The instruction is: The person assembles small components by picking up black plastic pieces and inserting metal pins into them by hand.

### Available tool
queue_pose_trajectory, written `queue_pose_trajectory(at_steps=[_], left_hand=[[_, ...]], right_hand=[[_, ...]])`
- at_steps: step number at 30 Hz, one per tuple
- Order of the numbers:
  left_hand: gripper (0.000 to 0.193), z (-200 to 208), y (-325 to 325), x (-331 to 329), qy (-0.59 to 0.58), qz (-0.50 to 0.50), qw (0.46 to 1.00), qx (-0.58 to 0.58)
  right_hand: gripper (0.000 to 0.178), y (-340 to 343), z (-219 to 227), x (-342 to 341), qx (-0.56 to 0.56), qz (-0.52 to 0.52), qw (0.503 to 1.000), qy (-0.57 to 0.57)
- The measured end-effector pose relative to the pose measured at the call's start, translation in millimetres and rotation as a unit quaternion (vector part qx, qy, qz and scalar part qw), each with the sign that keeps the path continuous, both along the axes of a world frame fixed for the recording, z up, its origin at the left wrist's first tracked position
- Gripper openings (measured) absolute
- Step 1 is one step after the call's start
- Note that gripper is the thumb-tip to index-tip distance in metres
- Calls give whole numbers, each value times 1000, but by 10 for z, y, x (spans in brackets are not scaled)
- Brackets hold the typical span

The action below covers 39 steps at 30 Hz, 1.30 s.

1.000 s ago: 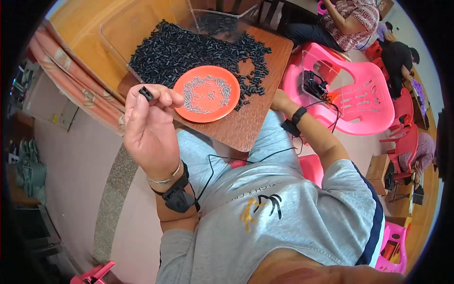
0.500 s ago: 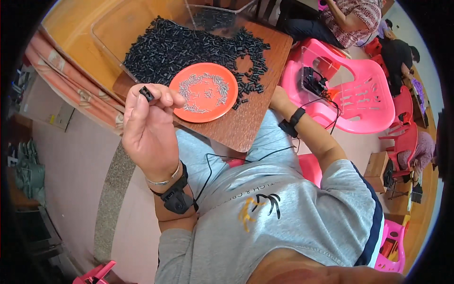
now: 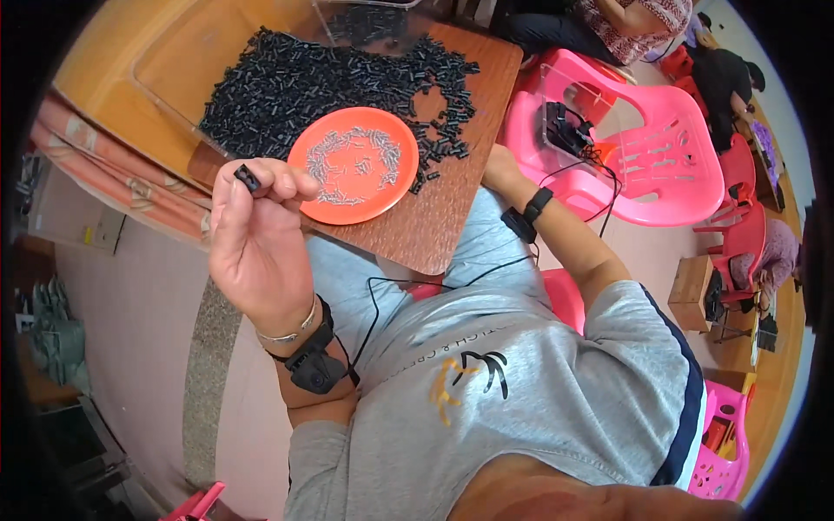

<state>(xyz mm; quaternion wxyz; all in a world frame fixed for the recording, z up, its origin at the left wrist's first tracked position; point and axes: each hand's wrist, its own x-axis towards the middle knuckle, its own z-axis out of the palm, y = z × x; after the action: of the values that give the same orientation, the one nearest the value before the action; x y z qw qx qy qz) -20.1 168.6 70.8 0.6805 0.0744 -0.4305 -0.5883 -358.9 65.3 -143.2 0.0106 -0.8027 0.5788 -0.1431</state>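
Observation:
Raised beside the table, my left hand (image 3: 265, 247) pinches a small black plastic piece (image 3: 248, 179) between thumb and forefinger; the other fingers are curled. Just to its right, an orange-red plate (image 3: 382, 201) holds many small silvery metal pins (image 3: 363, 165) spread in a loose ring. Behind the plate lies a big heap of small black plastic pieces (image 3: 304, 87), some strewn toward the right. At the table's right edge rests my right hand (image 3: 498, 168); its fingers are hidden, so I cannot see whether it holds anything.
The brown wooden table (image 3: 426, 239) ends just before my lap. Clear plastic bins stand on it and on a pink chair (image 3: 678, 165) at right. A black cable (image 3: 373, 300) crosses my lap. Other people (image 3: 638, 26) sit further off.
The table, plate and heap have shifted slightly left and up in the view. My left hand still pinches the black piece, and my right hand stays at the table's edge.

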Motion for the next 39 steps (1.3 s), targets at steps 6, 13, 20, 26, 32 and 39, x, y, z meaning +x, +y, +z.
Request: queue_pose_trajectory(at_steps=[6,13,20,26,32,39], left_hand=[[21,25,5,-88,-4,-17,1000,6],[21,13,22,-56,-15,2,1000,14],[21,-21,-29,-11,-6,16,1000,16],[21,-96,-109,-13,9,-2,999,36],[20,-110,-145,59,0,14,999,39],[15,-461,-499,119,-3,-13,993,113]], right_hand=[[30,-160,-323,-230,66,-3,998,-6],[36,-25,118,-75,131,-88,986,61],[32,142,869,-358,109,-146,981,67],[23,-60,1567,-117,-84,-67,991,82],[17,-330,1629,324,-58,124,990,-24],[16,-274,1653,1000,23,255,958,-130]])
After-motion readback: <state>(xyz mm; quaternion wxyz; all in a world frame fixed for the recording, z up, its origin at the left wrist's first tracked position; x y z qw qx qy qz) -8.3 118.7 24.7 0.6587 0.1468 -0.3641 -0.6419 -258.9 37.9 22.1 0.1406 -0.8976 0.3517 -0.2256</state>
